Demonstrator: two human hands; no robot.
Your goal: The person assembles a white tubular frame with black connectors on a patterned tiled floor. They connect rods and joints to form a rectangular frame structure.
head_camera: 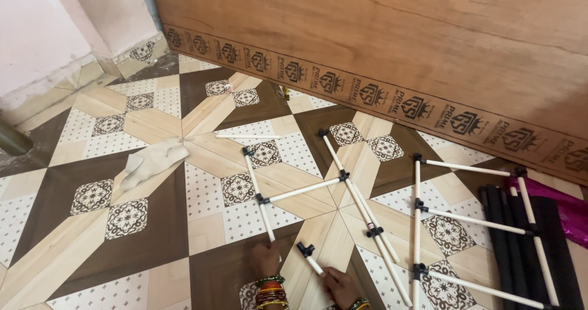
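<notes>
Head view: left hand (265, 259) seemingly grips the white-rod frame (304, 189); right hand (340, 285) pinches a short rod (310, 261).

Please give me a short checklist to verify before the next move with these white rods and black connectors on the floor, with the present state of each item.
1. Left hand touches the lower end of the H-shaped rod frame: ok.
2. Right hand holds the short rod with black connector: ok.
3. Connector on the short rod is fully seated: cannot tell.
4. Ladder-shaped frame lies flat, apart from both hands: ok.
5. Loose white rod and cloth lie clear of the hands: ok.
6. Black tubes partly under the ladder-shaped frame: not ok.
</notes>
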